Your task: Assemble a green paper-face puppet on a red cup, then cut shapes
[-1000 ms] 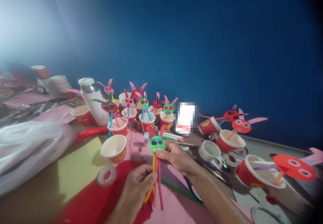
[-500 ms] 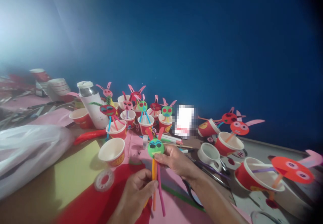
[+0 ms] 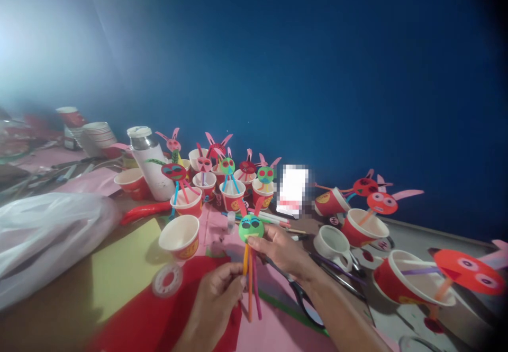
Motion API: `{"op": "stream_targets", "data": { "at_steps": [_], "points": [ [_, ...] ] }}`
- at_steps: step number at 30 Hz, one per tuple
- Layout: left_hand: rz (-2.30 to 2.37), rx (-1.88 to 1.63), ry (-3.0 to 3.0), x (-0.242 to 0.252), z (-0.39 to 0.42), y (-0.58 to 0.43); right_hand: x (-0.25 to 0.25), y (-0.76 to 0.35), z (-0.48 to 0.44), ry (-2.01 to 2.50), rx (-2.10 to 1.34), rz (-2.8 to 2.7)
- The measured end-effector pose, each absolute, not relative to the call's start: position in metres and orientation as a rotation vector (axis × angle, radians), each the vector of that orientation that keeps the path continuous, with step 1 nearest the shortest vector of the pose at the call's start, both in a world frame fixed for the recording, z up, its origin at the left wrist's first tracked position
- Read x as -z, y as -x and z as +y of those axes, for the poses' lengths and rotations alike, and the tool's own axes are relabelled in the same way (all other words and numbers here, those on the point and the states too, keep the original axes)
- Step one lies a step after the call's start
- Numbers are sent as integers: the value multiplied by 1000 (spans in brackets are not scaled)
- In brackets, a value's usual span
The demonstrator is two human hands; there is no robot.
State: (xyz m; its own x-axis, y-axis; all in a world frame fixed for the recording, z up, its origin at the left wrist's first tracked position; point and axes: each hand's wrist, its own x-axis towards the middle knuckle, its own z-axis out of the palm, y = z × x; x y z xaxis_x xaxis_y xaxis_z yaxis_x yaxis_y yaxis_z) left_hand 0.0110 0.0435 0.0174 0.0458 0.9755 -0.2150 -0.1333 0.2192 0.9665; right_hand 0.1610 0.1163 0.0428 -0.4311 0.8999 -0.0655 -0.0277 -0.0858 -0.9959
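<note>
Each of the hands is nearly closed: the left hand (image 3: 218, 291) pinches a yellow strip (image 3: 245, 262) between thumb and finger, and the right hand (image 3: 283, 251) grips the lower edge of a green paper face (image 3: 251, 228) with its thumb in front. This face is upright over the near middle of the worktop (image 3: 43, 320), which is brown where it is bare. Below the hands, the worktop is covered by a red sheet (image 3: 159, 309) and a pink sheet (image 3: 270, 336). A tape roll (image 3: 157, 280) lies on the red one, at the left, and black-handled scissors (image 3: 297, 291) are near the right forearm. To the left there are a yellow sheet (image 3: 123, 272) and a white plastic bag (image 3: 51, 235); to the right stands a white mug (image 3: 332, 243). Farther back, several paper cups (image 3: 234, 201) carry paper faces with ears, and a white flask (image 3: 153, 164) stands beside them. Behind everything rises a blue wall (image 3: 278, 66), plain and brighter at the left.
</note>
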Motion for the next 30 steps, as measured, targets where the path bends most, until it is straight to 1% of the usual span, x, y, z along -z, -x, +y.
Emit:
{"op": "stream_targets", "data": {
  "at_steps": [4, 8, 15, 25, 30],
  "points": [
    [1191, -1182, -983, -15, 42, -15, -41, -159, 116, 986, -1605, -1446],
    [1309, -1232, -1091, -13, 41, -13, -39, -158, 117, 981, -1591, -1434],
    [1328, -1130, -1170, -6, 43, -3, -37, -161, 117, 973, -1557, -1451],
    [1287, -1097, -1342, -4, 45, 1, -30, -160, 118, 925, -1580, -1477],
    [1294, -1109, -1295, -7, 46, 1, -32, -160, 117, 891, -1609, -1443]
  ]
}}
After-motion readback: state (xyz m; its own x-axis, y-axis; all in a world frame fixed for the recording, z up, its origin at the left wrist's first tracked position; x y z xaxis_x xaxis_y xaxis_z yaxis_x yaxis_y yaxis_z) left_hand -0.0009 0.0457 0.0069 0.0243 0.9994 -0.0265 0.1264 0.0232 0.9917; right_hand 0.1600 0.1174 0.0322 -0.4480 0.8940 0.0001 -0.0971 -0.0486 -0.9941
